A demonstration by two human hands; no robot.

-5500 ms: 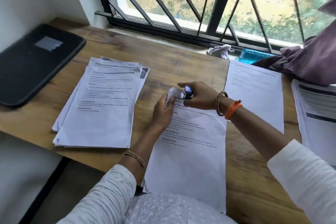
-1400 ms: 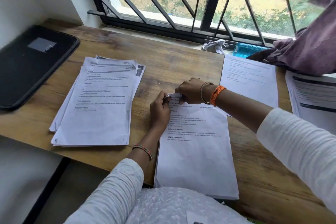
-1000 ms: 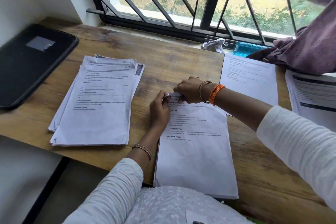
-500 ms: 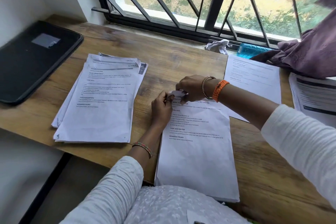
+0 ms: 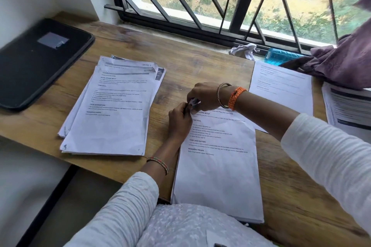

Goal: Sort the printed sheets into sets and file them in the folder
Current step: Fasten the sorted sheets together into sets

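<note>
Where the wooden worktop (image 5: 210,70) meets a barred window (image 5: 220,2), both hands, left (image 5: 179,122) and right (image 5: 202,96), pinch the set's (image 5: 218,166) crumpled corner; their fingertips hide it.

The middle stack (image 5: 218,166) at the desk's near edge reads "TASK GOAL", "TASK DESCRIPTION", "REQUIRED PROPS". The left stack (image 5: 112,110) shows "SECTION 1" and "TASK DESCRIPTION".

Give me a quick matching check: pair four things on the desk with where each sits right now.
1. black folder
2. fanned paper stack
3. set being worked on
4. blue bottle

A. on the window sill, beside the purple cloth
B. directly in front of the person, top left corner held by both hands
C. far left of the desk
D. between the folder and the hands

Pairs: 1-C, 2-D, 3-B, 4-A
</note>
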